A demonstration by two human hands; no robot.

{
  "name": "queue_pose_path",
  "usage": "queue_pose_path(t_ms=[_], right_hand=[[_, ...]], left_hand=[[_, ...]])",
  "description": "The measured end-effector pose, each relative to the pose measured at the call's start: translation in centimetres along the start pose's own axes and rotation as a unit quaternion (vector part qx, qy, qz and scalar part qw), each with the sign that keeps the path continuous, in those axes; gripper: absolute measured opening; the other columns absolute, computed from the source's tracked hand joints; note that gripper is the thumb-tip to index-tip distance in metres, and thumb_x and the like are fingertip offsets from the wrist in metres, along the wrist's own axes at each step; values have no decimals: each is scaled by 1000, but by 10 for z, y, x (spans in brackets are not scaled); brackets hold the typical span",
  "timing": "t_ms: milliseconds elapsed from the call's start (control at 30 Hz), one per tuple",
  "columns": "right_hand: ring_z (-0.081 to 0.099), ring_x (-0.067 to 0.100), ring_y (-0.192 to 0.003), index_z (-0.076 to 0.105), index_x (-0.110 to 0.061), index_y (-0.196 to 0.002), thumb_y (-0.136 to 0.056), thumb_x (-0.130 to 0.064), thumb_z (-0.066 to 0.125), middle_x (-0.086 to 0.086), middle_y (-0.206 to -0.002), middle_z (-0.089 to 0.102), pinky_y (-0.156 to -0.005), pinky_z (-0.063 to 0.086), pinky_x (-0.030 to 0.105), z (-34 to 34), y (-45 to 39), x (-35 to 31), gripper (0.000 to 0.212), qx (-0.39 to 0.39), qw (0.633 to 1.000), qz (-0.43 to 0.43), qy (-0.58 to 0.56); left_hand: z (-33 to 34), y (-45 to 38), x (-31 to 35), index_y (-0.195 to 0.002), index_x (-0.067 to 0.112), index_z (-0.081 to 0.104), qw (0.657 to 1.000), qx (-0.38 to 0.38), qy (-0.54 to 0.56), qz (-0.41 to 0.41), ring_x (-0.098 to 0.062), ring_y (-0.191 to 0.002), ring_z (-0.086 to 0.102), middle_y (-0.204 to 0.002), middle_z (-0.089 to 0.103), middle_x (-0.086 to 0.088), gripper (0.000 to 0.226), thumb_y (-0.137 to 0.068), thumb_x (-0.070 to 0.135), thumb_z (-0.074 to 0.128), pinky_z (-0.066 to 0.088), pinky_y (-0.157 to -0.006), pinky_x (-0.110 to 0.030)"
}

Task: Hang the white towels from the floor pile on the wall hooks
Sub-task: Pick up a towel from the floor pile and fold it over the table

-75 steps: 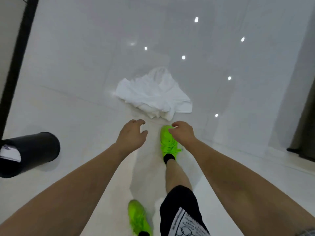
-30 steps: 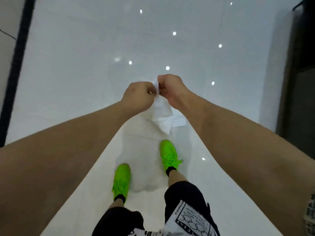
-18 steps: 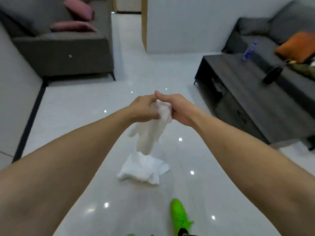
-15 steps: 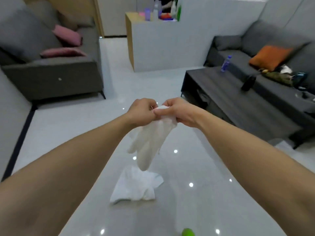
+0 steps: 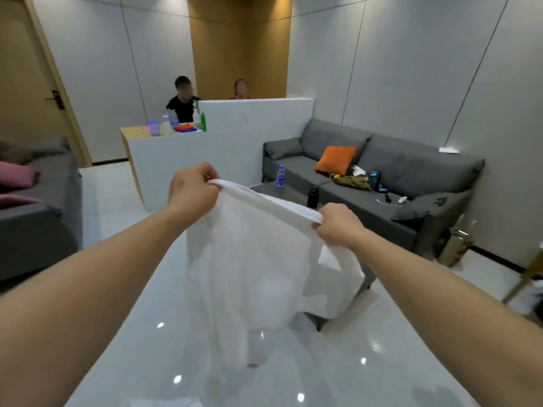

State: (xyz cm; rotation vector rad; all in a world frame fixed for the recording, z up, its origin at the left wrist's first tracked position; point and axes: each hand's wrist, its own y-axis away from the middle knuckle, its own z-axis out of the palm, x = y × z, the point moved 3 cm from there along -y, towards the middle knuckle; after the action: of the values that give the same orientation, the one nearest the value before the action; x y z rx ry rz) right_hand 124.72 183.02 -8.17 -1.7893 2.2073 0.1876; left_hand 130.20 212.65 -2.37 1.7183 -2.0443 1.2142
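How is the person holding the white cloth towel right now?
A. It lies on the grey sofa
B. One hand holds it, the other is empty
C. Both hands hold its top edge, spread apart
C: the left hand and right hand each grip the top edge of the white cloth towel, stretched between them.

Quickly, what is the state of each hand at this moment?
Left hand: closed, gripping one end of the white towel top edge.
Right hand: closed, gripping the other end of the same edge.
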Motion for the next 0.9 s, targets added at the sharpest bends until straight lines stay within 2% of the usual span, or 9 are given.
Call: queue_pose_path(t_ms=[133, 200, 267, 333, 433, 567, 667, 800, 900], right_hand=[[61, 23, -86, 64, -16, -95, -89, -22, 60, 0, -88, 62, -64, 45, 31, -40, -6, 66, 10, 37, 998, 23, -45], [58, 24, -91, 63, -16, -96, -90, -25, 61, 2, -93, 61, -70, 43, 32, -58, -13, 72, 11, 61, 991, 6, -121], [59, 23, -83, 62, -20, -78, -86, -21, 63, 0, -82, 62, -63, 42, 29, -72, -19, 67, 7, 75, 979, -23, -186], [62, 20, -78, 66, -21, -72, -77, -15, 66, -1, -76, 65, -61, 48, 29, -78, -26, 62, 8, 63, 978, -46, -193], [65, 20, -81, 72, -22, -79, -66, -14, 72, 2, -84, 70, -69, 55, 35, -77, -44, 76, 16, 54, 988, -45, -135], [63, 21, -84, 71, -25, -84, -75, -25, 72, 1, -88, 69, -74, 56, 39, -75, -86, 133, 9, 66, 992, 1, -107], [62, 22, -83, 69, -22, -85, -83, -18, 64, 2, -85, 67, -72, 55, 36, -78, -123, 174, 7, 63, 994, 41, -75], [64, 19, -83, 73, -18, -83, -80, -14, 68, 4, -85, 70, -65, 50, 30, -87, -179, 183, 7, 103, 962, 47, -249], [63, 17, -79, 69, -11, -86, -71, -11, 74, 4, -84, 67, -59, 49, 26, -92, -225, 172, 15, 100, 932, 48, -345]], left_hand=[[47, -5, 40, -83, 26, 66, 999, -29, -11, -40, -24, -84, 58, -88, 67, -2, 11, -79, 19, 59, 42, -70, -28], [84, -2, 66, -91, 28, 66, 989, -147, 22, -26, -19, -87, 61, -96, 68, -2, 17, -77, 19, 70, 49, -74, -29], [125, 9, 100, -107, 29, 63, 955, -288, 68, 7, -13, -95, 63, -107, 67, 3, 45, -68, 24, 84, 52, -85, -31], [163, 18, 136, -114, 32, 59, 929, -357, 80, 55, -9, -98, 62, -108, 64, 11, 60, -61, 34, 88, 52, -86, -32], [212, 12, 175, -100, 31, 66, 936, -323, 92, 104, -10, -90, 63, -93, 67, 10, 34, -69, 31, 80, 52, -73, -28], [258, -28, 188, -85, 28, 71, 941, -305, 94, 110, -11, -79, 61, -79, 65, 8, 5, -81, 25, 71, 43, -59, -24], [286, -76, 186, -80, 26, 70, 942, -307, 105, 90, -14, -79, 61, -78, 66, 3, 13, -84, 16, 64, 41, -59, -25], [324, -124, 197, -88, 26, 68, 919, -363, 118, 103, -16, -82, 62, -82, 66, 2, 15, -84, 12, 64, 43, -62, -26], [352, -147, 212, -95, 23, 70, 895, -405, 165, 94, -19, -89, 66, -91, 70, -3, 17, -83, 14, 62, 56, -74, -34]])
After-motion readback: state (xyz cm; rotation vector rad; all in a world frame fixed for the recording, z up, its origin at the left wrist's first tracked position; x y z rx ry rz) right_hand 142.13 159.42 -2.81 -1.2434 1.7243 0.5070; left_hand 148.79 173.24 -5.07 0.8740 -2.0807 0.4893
